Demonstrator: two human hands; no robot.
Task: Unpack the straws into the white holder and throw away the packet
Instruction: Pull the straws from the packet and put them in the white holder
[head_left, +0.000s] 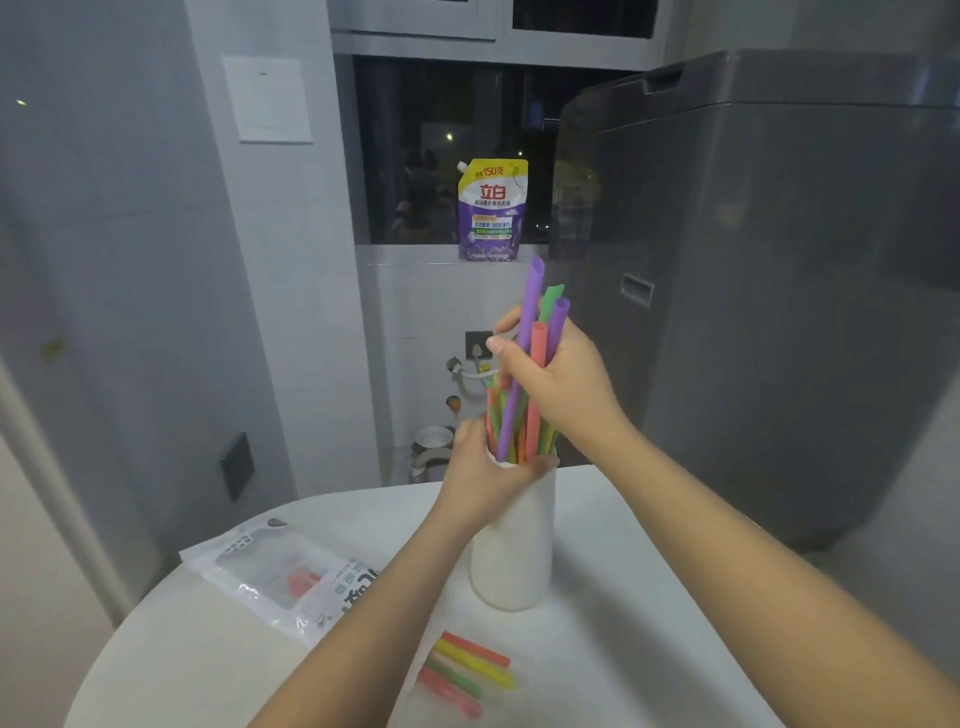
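Right hand (558, 384) grips the straws (535, 364) over the holder (511, 551) on the desk (623, 597), left hand (485, 475) wrapped round its rim—steady it, lower them straight in.

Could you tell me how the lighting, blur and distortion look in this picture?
Head view: dim, bluish indoor light, dark window with small reflected lights; wide-angle bending curves the washing machine and table edge; loose straws near the bottom look soft, the packet shows glare.
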